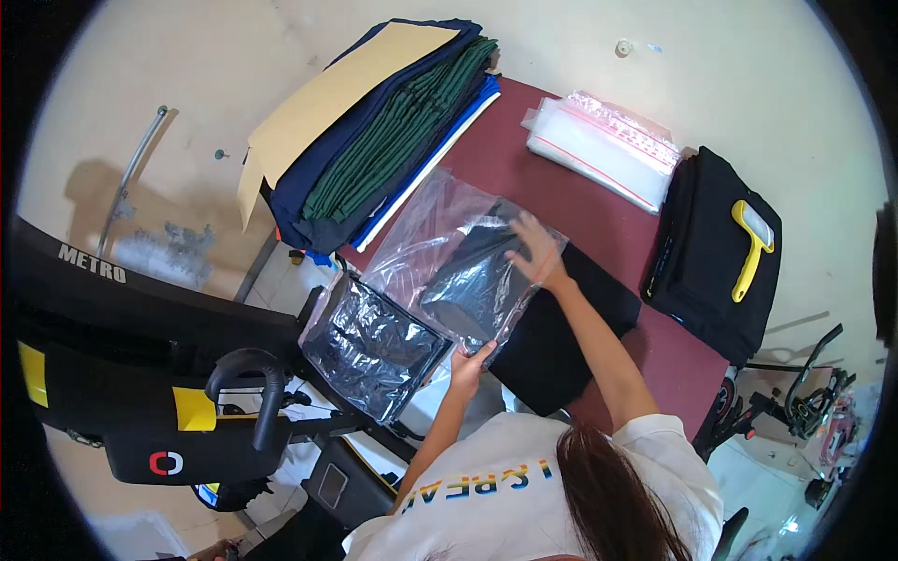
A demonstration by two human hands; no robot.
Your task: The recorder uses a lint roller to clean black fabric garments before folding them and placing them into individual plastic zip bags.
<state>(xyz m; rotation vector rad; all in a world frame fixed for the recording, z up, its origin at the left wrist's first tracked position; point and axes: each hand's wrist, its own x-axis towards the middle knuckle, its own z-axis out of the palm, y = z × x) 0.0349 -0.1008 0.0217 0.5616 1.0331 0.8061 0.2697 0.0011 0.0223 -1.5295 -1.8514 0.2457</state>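
A clear plastic bag [400,245] lies over the maroon tabletop, with a folded black cloth [463,280] partly inside it. My left hand [468,368] pinches the near corner of the bag's mouth. My right hand [534,252] appears to be inside the mouth, the bag's edge crossing near its wrist. Its fingers are spread over the cloth and grip nothing. Black fabric [568,329] lies flat beneath my right forearm, beside the bag's mouth. To the left, a bagged dark folded garment [379,343] rests next to the bag, overhanging the table's side.
A tall pile of folded garments [393,147], topped by brown card [351,84], stands at the far left. Flat clear bags [596,154] lie at the back. A stack of black garments [687,280] at right carries a yellow-handled lint brush [749,266]. A treadmill [175,301] borders the left.
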